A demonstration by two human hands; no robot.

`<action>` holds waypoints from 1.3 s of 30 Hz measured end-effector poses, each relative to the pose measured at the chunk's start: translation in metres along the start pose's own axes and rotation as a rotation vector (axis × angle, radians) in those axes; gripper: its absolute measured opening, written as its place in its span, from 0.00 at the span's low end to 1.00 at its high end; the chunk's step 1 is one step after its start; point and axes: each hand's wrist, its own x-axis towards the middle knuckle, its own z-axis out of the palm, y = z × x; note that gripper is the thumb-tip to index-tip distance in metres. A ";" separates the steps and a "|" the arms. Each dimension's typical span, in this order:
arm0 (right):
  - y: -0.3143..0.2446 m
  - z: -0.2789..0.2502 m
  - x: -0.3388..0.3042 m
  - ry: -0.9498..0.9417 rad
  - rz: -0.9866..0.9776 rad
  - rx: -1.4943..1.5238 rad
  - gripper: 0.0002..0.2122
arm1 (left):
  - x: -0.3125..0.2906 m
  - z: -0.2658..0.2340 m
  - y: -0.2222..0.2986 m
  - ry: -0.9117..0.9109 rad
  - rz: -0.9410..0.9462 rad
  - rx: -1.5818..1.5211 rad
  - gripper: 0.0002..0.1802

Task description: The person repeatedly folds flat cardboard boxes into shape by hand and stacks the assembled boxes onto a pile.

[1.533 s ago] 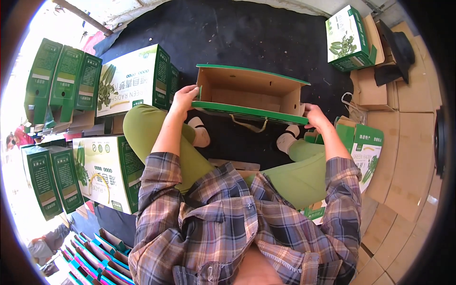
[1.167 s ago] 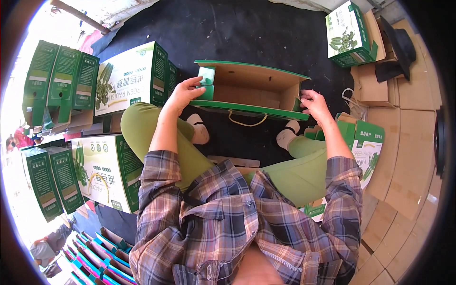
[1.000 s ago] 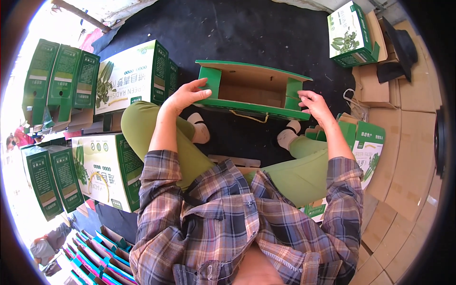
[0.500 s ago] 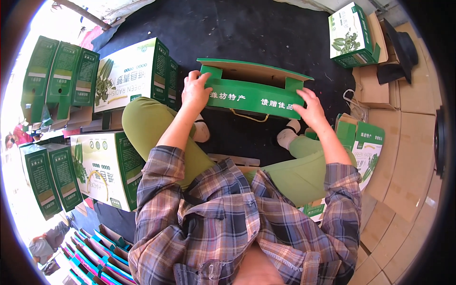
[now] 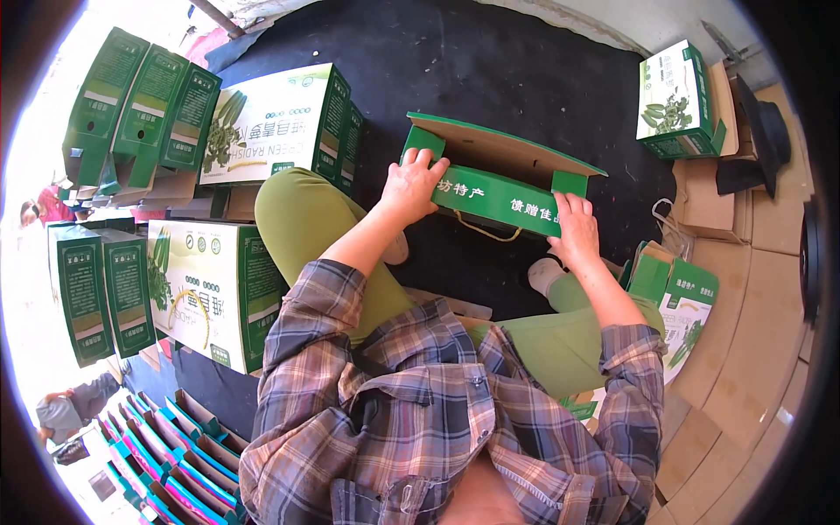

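L hand (image 5: pixel 411 187) & R hand (image 5: pixel 576 232) well apart, on opp. ends of green flap (image 5: pixel 495 194) of part-open carton (image 5: pixel 516 156), can't tell if gripping; carton's over blk mat (image 5: pixel 525 70), ahead of bent legs (image 5: pixel 302 219).

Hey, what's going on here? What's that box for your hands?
A person has both hands on a green box: the left hand at one end of its front flap, the right hand at the other. The box isn't shut: a gap shows behind that flap. More boxes stand on both sides.
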 end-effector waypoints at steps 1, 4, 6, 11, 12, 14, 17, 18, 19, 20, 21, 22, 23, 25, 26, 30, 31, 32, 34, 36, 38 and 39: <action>0.000 0.001 0.001 -0.001 -0.003 0.011 0.39 | 0.000 0.001 -0.002 0.002 -0.003 0.000 0.43; 0.002 0.002 0.002 0.017 -0.017 0.021 0.38 | 0.001 0.002 -0.004 0.007 0.004 -0.007 0.42; 0.003 0.001 0.001 0.027 -0.026 0.028 0.38 | 0.001 0.003 -0.004 0.015 0.009 -0.022 0.40; 0.008 0.000 0.002 0.026 -0.004 0.049 0.37 | 0.004 0.003 -0.005 0.003 0.019 -0.050 0.39; 0.008 0.002 0.003 0.046 -0.030 0.067 0.36 | 0.003 0.002 -0.005 0.003 0.014 -0.047 0.39; 0.009 0.003 0.003 0.043 -0.038 0.086 0.35 | 0.003 0.002 -0.005 -0.008 0.010 -0.050 0.38; 0.009 0.002 0.002 0.035 -0.029 0.080 0.35 | 0.004 0.002 -0.006 -0.021 0.024 -0.042 0.39; 0.009 0.001 0.002 0.034 -0.029 0.081 0.35 | 0.004 0.002 -0.006 -0.025 0.027 -0.034 0.40; 0.008 -0.001 0.002 0.007 -0.029 0.082 0.36 | 0.004 0.004 -0.006 -0.026 0.026 -0.033 0.40; 0.008 -0.002 0.002 -0.020 -0.030 0.082 0.38 | 0.004 0.009 -0.006 -0.015 0.026 -0.034 0.41; 0.005 0.000 0.003 -0.019 -0.039 0.088 0.38 | 0.003 0.011 -0.007 -0.003 0.019 -0.029 0.43; 0.005 0.001 0.002 -0.043 -0.051 0.075 0.39 | 0.001 0.013 -0.006 0.029 0.030 0.033 0.44; 0.004 0.002 0.001 -0.067 -0.064 0.062 0.40 | 0.000 0.015 -0.003 0.062 0.038 0.095 0.46; 0.004 0.002 0.000 -0.109 -0.033 0.021 0.40 | 0.003 0.026 0.002 0.157 0.077 0.224 0.47; 0.002 0.002 0.002 -0.152 0.004 -0.019 0.40 | 0.002 0.037 -0.001 0.188 0.086 0.216 0.47; -0.001 0.002 0.002 -0.205 0.057 -0.004 0.40 | 0.001 0.035 0.011 0.191 0.130 0.187 0.49; -0.001 0.002 0.002 -0.200 0.034 -0.004 0.40 | 0.001 0.031 0.013 0.189 0.139 0.188 0.33; 0.000 0.001 0.002 -0.206 0.048 -0.003 0.40 | 0.002 0.028 0.015 0.164 0.138 0.183 0.34; 0.002 -0.004 0.002 -0.215 0.061 0.002 0.39 | 0.005 0.026 0.019 0.129 0.114 0.173 0.47; 0.003 -0.007 0.006 -0.200 0.029 0.036 0.39 | 0.002 0.026 0.017 0.108 0.080 0.159 0.45; 0.008 -0.014 0.010 -0.152 0.029 0.108 0.38 | 0.001 0.018 0.019 0.037 0.043 0.109 0.46; 0.011 -0.017 0.012 -0.150 0.012 0.107 0.38 | -0.001 0.016 0.015 0.042 0.028 0.112 0.46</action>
